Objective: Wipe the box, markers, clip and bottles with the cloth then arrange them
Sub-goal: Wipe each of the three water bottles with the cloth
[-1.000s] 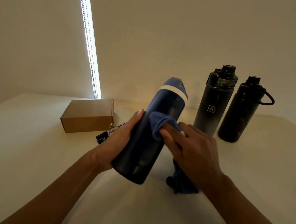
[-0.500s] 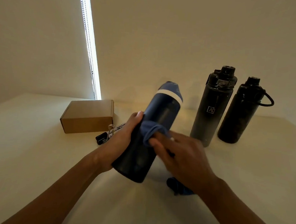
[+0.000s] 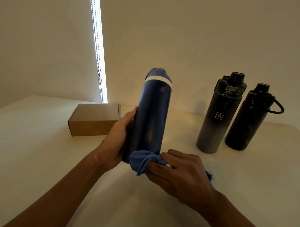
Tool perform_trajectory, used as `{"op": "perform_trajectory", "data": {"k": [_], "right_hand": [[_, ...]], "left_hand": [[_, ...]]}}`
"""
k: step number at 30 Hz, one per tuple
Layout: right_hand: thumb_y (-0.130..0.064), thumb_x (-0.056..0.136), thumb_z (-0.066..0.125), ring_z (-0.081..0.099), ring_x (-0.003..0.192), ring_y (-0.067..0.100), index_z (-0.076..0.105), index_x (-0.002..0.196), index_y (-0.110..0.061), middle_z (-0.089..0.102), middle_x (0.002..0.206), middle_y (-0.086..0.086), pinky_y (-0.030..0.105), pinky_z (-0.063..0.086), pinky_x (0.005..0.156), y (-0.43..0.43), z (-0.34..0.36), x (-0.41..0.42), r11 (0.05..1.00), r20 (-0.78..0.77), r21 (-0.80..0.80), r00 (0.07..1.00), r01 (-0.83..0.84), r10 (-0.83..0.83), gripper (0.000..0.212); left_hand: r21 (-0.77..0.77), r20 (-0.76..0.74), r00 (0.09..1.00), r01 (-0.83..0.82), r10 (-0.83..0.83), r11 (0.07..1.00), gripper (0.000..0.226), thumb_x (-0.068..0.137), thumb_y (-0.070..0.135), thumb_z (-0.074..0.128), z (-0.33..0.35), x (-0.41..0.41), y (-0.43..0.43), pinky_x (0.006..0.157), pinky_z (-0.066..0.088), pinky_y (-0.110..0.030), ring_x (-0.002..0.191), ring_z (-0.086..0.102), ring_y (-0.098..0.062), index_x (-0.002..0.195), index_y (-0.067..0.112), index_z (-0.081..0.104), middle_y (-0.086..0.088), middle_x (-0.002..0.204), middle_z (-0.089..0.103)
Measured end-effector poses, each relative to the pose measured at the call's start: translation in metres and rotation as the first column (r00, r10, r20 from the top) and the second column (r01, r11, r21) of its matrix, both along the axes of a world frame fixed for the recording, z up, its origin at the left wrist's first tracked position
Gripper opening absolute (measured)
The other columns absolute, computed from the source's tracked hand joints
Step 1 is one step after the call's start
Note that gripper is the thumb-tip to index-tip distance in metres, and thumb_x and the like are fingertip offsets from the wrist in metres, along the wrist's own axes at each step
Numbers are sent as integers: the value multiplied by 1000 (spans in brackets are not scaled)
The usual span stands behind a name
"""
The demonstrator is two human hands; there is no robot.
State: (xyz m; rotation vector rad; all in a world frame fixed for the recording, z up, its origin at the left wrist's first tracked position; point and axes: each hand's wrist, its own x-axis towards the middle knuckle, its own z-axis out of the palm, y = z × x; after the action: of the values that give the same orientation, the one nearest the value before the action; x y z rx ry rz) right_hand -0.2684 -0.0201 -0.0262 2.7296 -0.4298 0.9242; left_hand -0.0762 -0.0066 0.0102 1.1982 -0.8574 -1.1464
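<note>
Head view: left hand [image 3: 117, 139] grips blue bottle [image 3: 150, 117], right hand [image 3: 180, 173] pinches cloth [image 3: 142, 161] (grey bottle [image 3: 217, 117] reads "A").

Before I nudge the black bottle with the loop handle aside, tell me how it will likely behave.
The black bottle with the loop handle stands tall and narrow on the table, so a high push may tip it. Its round body would probably roll if it fell. The grey-black bottle stands close beside it, so it could knock that one.
</note>
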Motion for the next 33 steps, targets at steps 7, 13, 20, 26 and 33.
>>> {"op": "perform_trajectory", "data": {"k": [7, 13, 20, 26, 33], "right_hand": [[-25, 48, 95, 60, 56, 6, 46, 108, -24, 67, 72, -4, 22, 54, 49, 3, -2, 1, 984, 28, -162, 997, -70, 75, 77], [-41, 77, 76, 57, 63, 6, 48, 112, -32, 66, 81, -7, 25, 55, 53, 3, -2, 0, 986, 1, -163, 999, -34, 34, 46], [-69, 94, 43, 40, 66, 1, 55, 106, -31, 49, 78, -14, 15, 39, 61, 2, 16, -10, 995, 199, 81, 978, 51, -66, 42], [-47, 108, 28, 51, 58, 2, 53, 88, -32, 46, 71, -19, 11, 37, 56, -24, 23, -29, 946, 404, 267, 870, 183, -283, 35], [-39, 108, 35, 53, 61, 4, 66, 98, -15, 53, 76, -9, 20, 44, 58, -40, 27, -43, 910, 477, 302, 781, 284, -402, 41]], "left_hand": [[-64, -176, 974, 132, -141, 989, 65, 81, 68, 45, 2, 3, 7, 65, 63, -34, 76, 78, -19, 116, 18, 66, -6, 93, 80], [-8, -271, 955, 125, -123, 992, 82, 84, 76, 43, -4, 4, 4, 81, 64, -46, 94, 75, -30, 135, 14, 63, -15, 112, 76], [-11, -59, 989, 138, -138, 990, 58, 88, 76, 51, -9, -7, 4, 86, 59, -42, 92, 77, -16, 117, 30, 70, 5, 99, 80], [-71, 58, 969, 244, -240, 967, 48, 72, 68, 54, -17, -24, -2, 69, 55, -17, 75, 73, 6, 100, 31, 63, 20, 76, 77], [-53, 121, 947, 304, -296, 951, 44, 104, 53, 43, -32, -23, -6, 63, 55, -13, 70, 73, 4, 131, 25, 64, 13, 72, 77]]}}
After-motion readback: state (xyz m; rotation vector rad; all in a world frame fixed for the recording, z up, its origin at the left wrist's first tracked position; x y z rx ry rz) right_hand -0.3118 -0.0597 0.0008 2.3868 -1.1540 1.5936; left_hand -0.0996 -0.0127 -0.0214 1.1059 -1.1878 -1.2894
